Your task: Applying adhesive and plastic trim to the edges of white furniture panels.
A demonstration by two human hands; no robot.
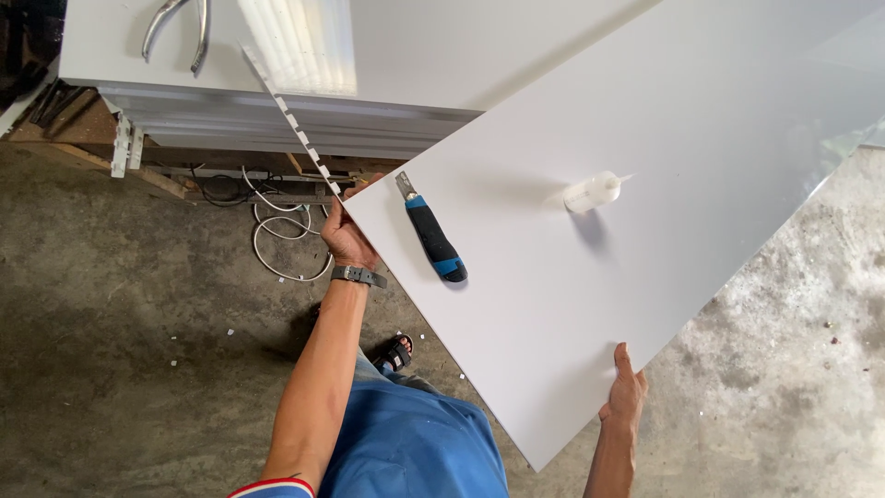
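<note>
Both hands, left hand (346,235) and right hand (625,392), grip the white panel (664,138) edges with closed fingers; a utility knife (431,235) and small bottle (590,192) rest on it.

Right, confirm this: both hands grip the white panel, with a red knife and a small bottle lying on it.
Wrong on one point: the knife is blue and black, not red. The head view shows it. The left hand and right hand do grip the panel, and the bottle lies on it.
</note>
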